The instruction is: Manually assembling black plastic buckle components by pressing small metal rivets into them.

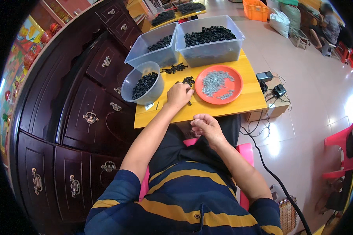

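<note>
Yellow wood-grain surface (250, 87) spreads ahead of the hands, its near edge crossed by the left forearm (155, 119). Closest to the body, the right hand (208, 128) hangs by that edge, fingers curled; whether anything sits between its fingertips cannot be made out. Apart from it, the left hand (179, 96) is lowered to the surface, hiding whatever its fingertips may be gripping; a small black part (189, 103) shows just beside it. Left of this hand lies a thin rod (157, 105), too small to identify. Just beyond it are loose black pieces (188, 80), partly blocked by the hand. To its right, an orange-red plate (238, 87) carries silvery pins (213, 81), too fine to tell apart; to its left, a translucent round tub (156, 92) holds more black pieces. Farther out stand two translucent bins (215, 56), their lower contents blurred by the walls. Far to the right, a seated person (330, 28) is indistinct near the view's dark rim.
</note>
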A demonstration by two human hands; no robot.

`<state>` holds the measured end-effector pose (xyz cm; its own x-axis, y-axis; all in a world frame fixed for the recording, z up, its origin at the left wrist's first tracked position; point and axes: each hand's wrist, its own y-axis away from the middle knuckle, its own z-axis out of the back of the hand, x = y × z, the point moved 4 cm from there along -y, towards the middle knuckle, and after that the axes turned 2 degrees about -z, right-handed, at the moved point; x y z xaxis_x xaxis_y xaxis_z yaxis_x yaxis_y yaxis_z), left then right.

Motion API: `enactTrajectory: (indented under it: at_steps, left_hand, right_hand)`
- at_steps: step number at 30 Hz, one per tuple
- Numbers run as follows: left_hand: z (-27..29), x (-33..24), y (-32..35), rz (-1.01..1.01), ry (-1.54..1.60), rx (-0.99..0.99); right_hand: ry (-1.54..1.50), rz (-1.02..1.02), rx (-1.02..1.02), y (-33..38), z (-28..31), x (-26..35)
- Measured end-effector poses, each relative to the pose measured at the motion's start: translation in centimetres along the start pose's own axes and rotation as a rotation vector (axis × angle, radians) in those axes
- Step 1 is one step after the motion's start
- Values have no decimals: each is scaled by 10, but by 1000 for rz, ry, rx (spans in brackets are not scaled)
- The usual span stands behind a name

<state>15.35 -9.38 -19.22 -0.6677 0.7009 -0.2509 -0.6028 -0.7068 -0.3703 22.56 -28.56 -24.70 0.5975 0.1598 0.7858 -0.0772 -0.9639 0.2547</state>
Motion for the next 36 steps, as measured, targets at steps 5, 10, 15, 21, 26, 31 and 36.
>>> enactTrajectory:
  at_steps: [5, 10, 15, 21, 26, 31, 36]
  left_hand:
    - [-7, -2, -12, -18, -66, 23]
    - [-3, -7, -10, -73, -41, -57]
    - [22, -25, 28, -26, 360, -89]
    - [25, -68, 87, -8, 601, 4]
    - [32, -78, 88, -68, 586, -28]
    - [31, -84, 84, -78, 639, 54]
    - [36, -86, 71, -271, 533, 45]
  right_hand:
    - [-20, 6, -8, 0, -1, 4]
    - [-82, -24, -22, -2, 1, 4]
    - [-196, -21, -71, -4, 5, 4]
    - [-258, -19, -121, 0, 5, 3]
    - [-339, -70, -134, -2, 13, 0]
    - [-378, -56, -120, -5, 24, -1]
    - [-516, -95, -118, -5, 24, 2]
